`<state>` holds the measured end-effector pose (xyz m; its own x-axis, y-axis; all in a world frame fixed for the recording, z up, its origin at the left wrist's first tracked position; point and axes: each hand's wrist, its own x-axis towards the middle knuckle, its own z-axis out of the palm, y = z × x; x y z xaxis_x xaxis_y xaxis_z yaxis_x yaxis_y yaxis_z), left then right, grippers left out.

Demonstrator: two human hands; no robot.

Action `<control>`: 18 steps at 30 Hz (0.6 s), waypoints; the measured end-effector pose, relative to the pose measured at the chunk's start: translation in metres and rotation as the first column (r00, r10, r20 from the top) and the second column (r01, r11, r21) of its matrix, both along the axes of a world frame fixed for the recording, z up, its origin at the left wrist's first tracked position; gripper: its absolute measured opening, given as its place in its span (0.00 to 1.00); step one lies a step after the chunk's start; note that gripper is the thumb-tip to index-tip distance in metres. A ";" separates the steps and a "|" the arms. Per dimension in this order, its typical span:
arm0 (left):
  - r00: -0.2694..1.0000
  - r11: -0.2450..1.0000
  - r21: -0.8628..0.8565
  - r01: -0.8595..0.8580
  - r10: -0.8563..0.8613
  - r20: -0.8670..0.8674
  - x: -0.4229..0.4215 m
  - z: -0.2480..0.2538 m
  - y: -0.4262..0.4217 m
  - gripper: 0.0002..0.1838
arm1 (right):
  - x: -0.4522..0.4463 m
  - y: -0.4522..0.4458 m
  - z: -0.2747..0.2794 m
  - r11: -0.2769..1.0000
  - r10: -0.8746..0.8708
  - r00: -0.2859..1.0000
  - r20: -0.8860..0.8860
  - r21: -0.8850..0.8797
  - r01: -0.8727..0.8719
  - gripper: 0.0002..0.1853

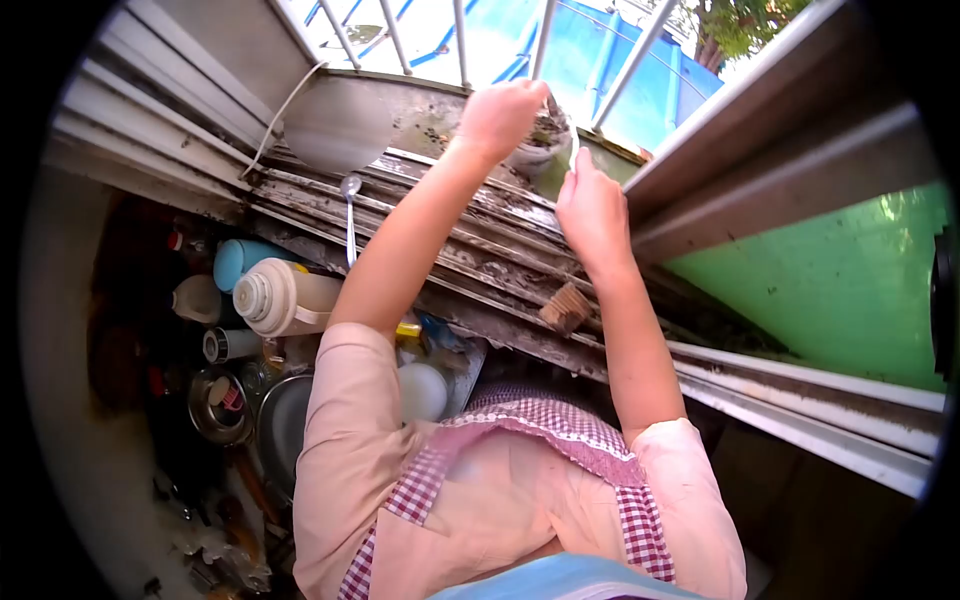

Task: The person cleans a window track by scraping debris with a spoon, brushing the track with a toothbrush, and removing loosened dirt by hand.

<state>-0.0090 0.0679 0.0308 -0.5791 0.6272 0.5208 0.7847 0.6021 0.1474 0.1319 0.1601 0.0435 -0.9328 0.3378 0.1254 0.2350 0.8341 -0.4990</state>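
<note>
The left hand (500, 122) is clenched, knuckles up, its fingers pinching the upper edge of a translucent container (537, 158) smeared with dark soil; whether that is a bag or a cup, I can't tell from here. Just beside it, lower down, the right hand (593, 205) is wrapped round a slim white tool (574, 148) whose end stands up beside the container; its tip is hard to make out. Both hands reach out over the dirty sliding-window tracks (480, 215), toward the far side of the sill.

On those tracks, to the left of the left forearm, a metal spoon (350, 215) lies across the ridges, bowl end outward. Nearer the body, beside the right forearm, sits a small brown ridged block (566, 308). A white cord (287, 108) hangs by the left frame.

Below the tracks on the left there's a crowd of kitchenware: a white thermos (300, 300) on its side, a blue cup (240, 265) next to it, a metal pot (220, 405) further down. Past the hands rise metal bars (460, 40), with blue sheeting (575, 50) behind them. On the right stands a green pane (830, 290).
</note>
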 end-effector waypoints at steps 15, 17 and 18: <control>0.736 0.979 0.020 -0.201 0.138 0.663 0.097 -0.041 -0.122 0.07 | 0.236 0.045 -0.047 0.996 0.026 0.957 0.289 -0.092 0.001 0.22; 0.768 0.975 -0.054 -0.216 0.204 0.607 0.101 -0.049 -0.125 0.07 | 0.237 0.043 -0.052 1.000 0.002 0.940 0.341 -0.027 0.007 0.22; 0.766 0.970 -0.103 -0.222 0.239 0.597 0.102 -0.050 -0.123 0.07 | 0.237 0.043 -0.053 1.000 -0.014 0.931 0.366 0.009 0.011 0.22</control>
<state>0.0932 -0.0547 -0.0197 -0.8969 0.4422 0.0038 0.3785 0.7631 0.5238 0.3690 0.2031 -0.0091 -0.9102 0.3498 -0.2216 0.4104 0.8332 -0.3705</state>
